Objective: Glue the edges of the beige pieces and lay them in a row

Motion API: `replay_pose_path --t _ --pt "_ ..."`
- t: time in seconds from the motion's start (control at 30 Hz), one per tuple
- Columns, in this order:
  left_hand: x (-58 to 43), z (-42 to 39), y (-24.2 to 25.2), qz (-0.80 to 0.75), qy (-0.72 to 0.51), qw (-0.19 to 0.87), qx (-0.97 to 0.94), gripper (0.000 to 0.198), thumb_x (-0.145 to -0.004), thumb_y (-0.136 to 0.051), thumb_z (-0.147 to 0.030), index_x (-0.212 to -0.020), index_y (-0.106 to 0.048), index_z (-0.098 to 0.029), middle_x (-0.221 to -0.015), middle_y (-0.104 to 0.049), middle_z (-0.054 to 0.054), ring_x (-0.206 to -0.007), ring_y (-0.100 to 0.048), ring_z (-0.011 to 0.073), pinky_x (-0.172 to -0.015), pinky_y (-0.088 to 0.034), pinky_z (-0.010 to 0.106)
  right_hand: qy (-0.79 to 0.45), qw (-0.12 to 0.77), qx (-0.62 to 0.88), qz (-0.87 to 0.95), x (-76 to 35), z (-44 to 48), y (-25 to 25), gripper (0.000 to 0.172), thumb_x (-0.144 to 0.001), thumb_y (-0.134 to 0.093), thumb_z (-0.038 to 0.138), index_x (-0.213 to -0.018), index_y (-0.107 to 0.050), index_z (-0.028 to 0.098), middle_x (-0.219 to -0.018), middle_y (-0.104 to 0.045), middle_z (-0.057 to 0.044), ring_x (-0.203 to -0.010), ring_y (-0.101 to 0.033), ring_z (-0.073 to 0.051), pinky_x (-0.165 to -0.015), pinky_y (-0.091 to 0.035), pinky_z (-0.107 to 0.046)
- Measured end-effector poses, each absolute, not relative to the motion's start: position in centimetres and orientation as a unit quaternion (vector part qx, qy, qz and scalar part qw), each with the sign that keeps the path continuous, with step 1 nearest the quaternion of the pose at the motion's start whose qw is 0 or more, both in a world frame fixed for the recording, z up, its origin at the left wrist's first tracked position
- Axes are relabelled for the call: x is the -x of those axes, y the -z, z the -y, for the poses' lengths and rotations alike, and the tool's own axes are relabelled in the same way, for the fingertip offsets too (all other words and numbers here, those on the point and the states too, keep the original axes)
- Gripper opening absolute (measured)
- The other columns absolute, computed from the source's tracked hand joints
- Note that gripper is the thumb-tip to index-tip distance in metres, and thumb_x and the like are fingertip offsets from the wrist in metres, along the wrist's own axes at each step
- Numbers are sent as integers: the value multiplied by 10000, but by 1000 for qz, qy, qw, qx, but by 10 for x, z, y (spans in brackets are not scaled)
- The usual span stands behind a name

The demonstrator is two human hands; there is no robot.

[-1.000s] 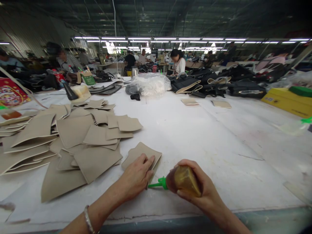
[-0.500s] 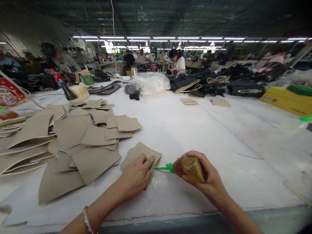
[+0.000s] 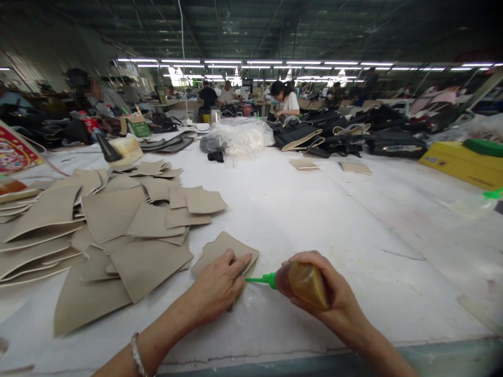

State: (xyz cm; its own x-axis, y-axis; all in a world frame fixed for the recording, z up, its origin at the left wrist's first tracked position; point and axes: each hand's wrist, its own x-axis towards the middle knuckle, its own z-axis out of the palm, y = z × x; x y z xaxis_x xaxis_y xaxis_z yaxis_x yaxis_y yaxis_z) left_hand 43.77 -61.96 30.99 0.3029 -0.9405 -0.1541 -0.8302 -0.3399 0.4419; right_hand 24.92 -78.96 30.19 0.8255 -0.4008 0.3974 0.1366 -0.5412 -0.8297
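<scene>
My left hand (image 3: 219, 283) holds a beige leather piece (image 3: 226, 245) down on the white table, its fingers bent over the right edge, where a flap shows beneath them. My right hand (image 3: 334, 301) is wrapped around a squeeze bottle (image 3: 301, 283) of amber liquid, probably glue, tilted on its side. The bottle's thin green nozzle (image 3: 257, 280) points left, its tip at the edge of the piece beside my left fingers. Whether the tip touches the leather I cannot tell. Close by on the left lies a loose heap of similar beige pieces (image 3: 151, 269).
Two small beige pieces (image 3: 304, 164) lie farther back. A clear plastic bag (image 3: 239, 137) and black bags (image 3: 302, 136) line the far side. At the right stand a yellow box (image 3: 461, 163) and another green-tipped bottle (image 3: 471, 205). Several people sit beyond the table.
My right hand has lowered the bottle slightly and shifted it left, so the nozzle tip sits lower along the piece's edge. My left hand stays almost in place on the piece.
</scene>
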Motion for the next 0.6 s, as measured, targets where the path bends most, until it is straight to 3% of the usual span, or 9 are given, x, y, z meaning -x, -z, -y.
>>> replay_pose_path --t 0.6 --pt "-441 625 -318 551 226 132 -792 470 -905 -265 -260 -1352 -405 -300 -970 -487 34 -860 -547 179 -827 -415 319 337 427 834 -89 -251 802 -302 433 -777 -712 191 -1139 -490 274 -1084 -533 -54 -984 -535 -234 -844 -445 -371"
